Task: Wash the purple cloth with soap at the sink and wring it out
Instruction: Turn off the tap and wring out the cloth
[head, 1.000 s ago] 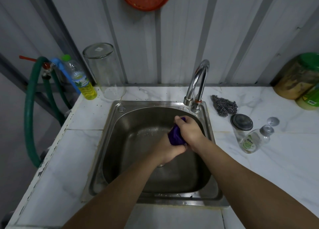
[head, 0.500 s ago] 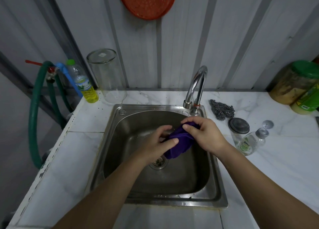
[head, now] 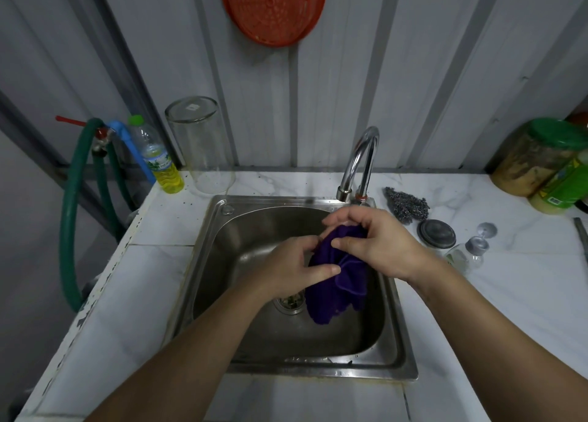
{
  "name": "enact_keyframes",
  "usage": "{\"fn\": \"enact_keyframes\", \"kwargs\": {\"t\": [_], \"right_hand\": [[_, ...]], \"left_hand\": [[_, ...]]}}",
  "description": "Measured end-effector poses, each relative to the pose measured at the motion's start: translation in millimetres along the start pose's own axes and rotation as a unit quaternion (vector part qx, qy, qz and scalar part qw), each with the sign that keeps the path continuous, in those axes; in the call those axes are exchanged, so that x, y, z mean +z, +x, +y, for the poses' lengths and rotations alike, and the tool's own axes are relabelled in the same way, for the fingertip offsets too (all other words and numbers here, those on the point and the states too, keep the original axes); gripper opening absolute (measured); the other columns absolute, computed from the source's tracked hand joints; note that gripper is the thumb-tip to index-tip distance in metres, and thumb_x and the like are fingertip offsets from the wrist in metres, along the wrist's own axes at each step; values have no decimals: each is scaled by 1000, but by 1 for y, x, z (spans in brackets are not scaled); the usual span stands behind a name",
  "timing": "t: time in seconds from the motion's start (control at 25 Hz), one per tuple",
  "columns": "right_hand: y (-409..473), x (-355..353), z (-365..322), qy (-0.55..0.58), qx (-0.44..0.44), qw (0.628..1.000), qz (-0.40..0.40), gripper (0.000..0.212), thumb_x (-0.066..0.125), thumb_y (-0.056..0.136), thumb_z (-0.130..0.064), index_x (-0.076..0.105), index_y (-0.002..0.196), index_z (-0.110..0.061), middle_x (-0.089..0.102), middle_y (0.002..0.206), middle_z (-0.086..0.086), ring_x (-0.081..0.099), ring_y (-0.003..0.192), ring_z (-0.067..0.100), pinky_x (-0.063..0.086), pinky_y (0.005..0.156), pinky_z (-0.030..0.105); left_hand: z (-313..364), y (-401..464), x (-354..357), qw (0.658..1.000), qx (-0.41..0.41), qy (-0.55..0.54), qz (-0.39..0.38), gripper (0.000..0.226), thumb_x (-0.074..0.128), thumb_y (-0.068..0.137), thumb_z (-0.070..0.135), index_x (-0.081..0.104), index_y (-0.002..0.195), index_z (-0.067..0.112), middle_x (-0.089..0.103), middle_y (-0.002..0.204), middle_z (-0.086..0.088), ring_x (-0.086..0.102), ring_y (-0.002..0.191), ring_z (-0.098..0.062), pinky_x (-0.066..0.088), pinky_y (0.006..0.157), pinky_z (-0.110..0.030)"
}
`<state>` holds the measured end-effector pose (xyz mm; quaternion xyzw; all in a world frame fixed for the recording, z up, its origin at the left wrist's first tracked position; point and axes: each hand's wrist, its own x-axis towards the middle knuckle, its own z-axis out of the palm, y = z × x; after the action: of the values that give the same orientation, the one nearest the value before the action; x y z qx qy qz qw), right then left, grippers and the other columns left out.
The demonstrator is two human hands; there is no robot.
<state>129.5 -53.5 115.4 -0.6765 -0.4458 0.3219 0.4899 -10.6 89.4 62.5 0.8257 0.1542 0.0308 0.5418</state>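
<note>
Where bunched above the sink (head: 394, 369) basin: purple cloth (head: 337, 281), long axis vertical, tail hanging toward drain. Pinched high by right hand (head: 378, 246), lower by left hand (head: 296, 268); each grip closed on fabric, faucet (head: 361, 163) just behind.

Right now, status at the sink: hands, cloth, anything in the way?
Left hand and right hand both grip the purple cloth. Cloth hangs loose over the sink. Nothing in the way.

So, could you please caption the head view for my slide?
Both hands hold the purple cloth over the sink.
</note>
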Motion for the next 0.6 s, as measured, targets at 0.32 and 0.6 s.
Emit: {"fn": "enact_keyframes", "kwargs": {"t": [0.32, 0.6], "right_hand": [[9, -13, -41, -103, -9, 994, 39, 34, 79, 83, -10, 67, 97, -39, 74, 89, -15, 70, 82, -2, 55, 73, 14], [19, -19, -53, -157, 4, 986, 62, 33, 58, 86, 1, 75, 88, -27, 75, 84, -9, 70, 74, 3, 56, 62, 14]], "left_hand": [[18, -5, -4, 997, -18, -74, 9, 24, 53, 90, 28, 66, 106, 17, 71, 83, 2, 67, 74, -16, 53, 71, -38], [16, 1, -13, 994, -9, -92, 60, 36, 65, 80, 49, 65, 103, 22, 74, 93, 0, 71, 86, -18, 56, 81, -44]]}}
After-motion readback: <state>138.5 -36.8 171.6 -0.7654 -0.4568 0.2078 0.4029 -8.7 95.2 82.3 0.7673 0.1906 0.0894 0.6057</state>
